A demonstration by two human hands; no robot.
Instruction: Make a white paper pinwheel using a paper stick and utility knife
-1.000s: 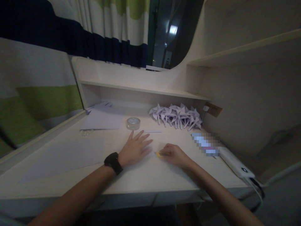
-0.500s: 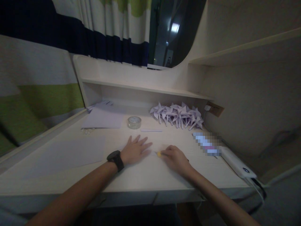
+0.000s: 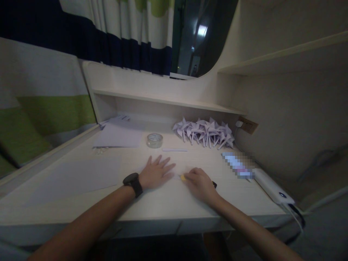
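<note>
My left hand [image 3: 157, 172] lies flat on the desk [image 3: 168, 203] with its fingers spread, pressing down on a pale sheet of paper that is hard to make out. A black watch [image 3: 132, 183] sits on that wrist. My right hand [image 3: 198, 182] is closed around a small tool with a yellow tip [image 3: 183, 177], whose tip rests on the desk just right of my left fingers; a dark end shows behind the hand.
A pile of folded white paper pinwheels [image 3: 205, 132] lies at the back right. A clear tape roll [image 3: 154, 140] and a narrow paper strip [image 3: 174, 149] sit behind my hands. Paper sheets [image 3: 119, 136] lie at the left. A white power bank [image 3: 273, 190] with cable is at the right edge.
Both hands have slid slightly toward me along the desk, the yellow tip staying beside my left fingers. The view has shifted a little.
</note>
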